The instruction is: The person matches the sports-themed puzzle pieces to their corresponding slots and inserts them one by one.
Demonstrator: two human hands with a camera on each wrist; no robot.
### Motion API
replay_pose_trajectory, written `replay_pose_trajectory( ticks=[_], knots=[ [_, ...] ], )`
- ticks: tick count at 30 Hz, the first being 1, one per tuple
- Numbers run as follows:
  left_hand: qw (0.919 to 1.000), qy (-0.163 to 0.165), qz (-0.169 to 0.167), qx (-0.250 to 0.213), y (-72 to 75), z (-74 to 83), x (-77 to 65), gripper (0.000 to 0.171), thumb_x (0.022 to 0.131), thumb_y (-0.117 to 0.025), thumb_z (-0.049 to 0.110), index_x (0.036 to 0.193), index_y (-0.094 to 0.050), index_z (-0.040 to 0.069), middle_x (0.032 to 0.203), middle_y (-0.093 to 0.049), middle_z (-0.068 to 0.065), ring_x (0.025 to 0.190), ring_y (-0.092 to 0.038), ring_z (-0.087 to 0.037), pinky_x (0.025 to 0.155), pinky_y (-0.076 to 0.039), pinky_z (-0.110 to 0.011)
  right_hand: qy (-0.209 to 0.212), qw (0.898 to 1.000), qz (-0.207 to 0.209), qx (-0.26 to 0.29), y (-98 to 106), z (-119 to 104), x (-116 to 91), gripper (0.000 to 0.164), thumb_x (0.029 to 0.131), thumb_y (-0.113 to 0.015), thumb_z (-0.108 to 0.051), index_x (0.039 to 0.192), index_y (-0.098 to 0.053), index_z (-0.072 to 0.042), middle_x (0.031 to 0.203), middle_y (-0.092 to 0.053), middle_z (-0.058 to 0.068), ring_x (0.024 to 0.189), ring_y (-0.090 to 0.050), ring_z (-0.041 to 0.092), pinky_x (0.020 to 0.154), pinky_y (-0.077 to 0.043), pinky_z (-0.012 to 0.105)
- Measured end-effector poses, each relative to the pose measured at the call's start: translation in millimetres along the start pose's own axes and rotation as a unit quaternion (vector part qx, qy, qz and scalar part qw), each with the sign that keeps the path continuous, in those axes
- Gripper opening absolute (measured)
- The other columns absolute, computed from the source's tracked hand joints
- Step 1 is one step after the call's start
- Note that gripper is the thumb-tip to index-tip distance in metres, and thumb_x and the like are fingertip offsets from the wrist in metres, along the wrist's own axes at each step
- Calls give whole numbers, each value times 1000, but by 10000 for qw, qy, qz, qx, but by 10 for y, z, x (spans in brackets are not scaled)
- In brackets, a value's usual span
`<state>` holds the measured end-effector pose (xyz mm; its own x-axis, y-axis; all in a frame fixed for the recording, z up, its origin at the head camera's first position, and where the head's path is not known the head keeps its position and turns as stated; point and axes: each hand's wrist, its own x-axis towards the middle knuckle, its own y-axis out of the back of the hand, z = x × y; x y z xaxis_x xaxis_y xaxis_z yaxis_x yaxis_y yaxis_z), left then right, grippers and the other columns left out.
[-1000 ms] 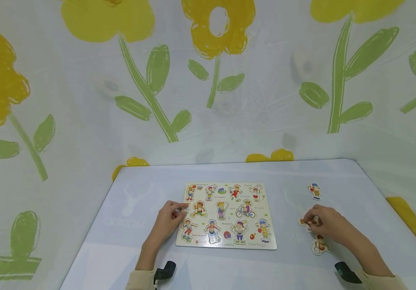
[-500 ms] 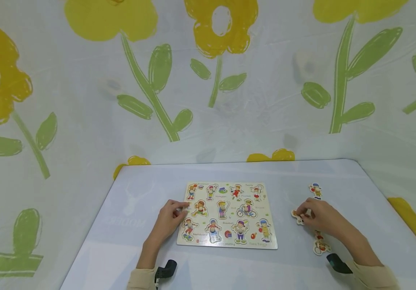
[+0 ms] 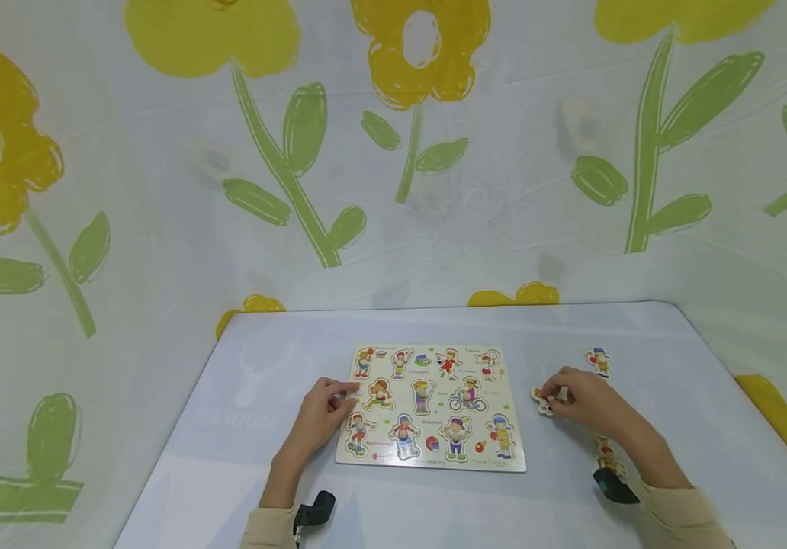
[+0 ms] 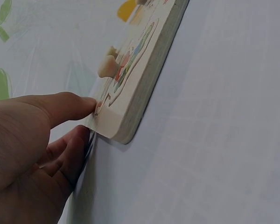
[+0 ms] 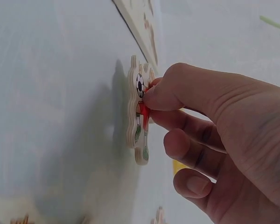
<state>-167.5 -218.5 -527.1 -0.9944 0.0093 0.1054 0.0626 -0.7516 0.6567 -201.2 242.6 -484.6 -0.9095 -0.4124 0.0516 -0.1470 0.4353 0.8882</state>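
My right hand (image 3: 582,396) pinches a wooden football-player puzzle piece (image 5: 142,116) with a soccer ball and red clothing. The piece is raised off the table, right of the puzzle board (image 3: 428,461); my fingers hide part of it. At the board's left edge, my left hand (image 3: 323,412) grips the rim between thumb and fingers, as the left wrist view (image 4: 46,135) also shows at a corner. The board is printed with several sports figures, and knobbed pieces (image 4: 108,66) stand on it. The left fingertips are partly hidden by the board.
Two more loose pieces lie at the right: a figure with a blue cap (image 3: 598,361) farther back, and another piece (image 3: 608,454) partly covered by the right wrist camera (image 3: 615,486). A flower-printed cloth (image 3: 435,252) rises behind the white table (image 3: 284,335).
My right hand has carried the football-player piece leftward from the loose pieces toward the board. My left hand stays on the board's left edge.
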Motion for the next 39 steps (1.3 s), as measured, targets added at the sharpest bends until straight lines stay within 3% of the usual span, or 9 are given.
replay_pose_trajectory(
  ticks=[22,39],
  knots=[
    [9999,-94,42,-81,-12,-32,-3,27,88,-71,11,115,-73,12,101,-58,-6,72,-50,-9,60,-43,-18,-50,9998,-176,-28,-212,-372,500,11,85,-73,-14,96,-74,-15,86,-64,-7,77,-54,10,69,-48,26],
    [9999,69,-43,-138,-8,-24,-2,27,88,-72,13,115,-73,15,100,-58,-5,73,-50,-11,60,-43,-18,-66,9997,134,-201,-381,-714,788,8,87,-73,-21,92,-74,-15,82,-65,-6,72,-53,10,68,-47,28]
  ],
)
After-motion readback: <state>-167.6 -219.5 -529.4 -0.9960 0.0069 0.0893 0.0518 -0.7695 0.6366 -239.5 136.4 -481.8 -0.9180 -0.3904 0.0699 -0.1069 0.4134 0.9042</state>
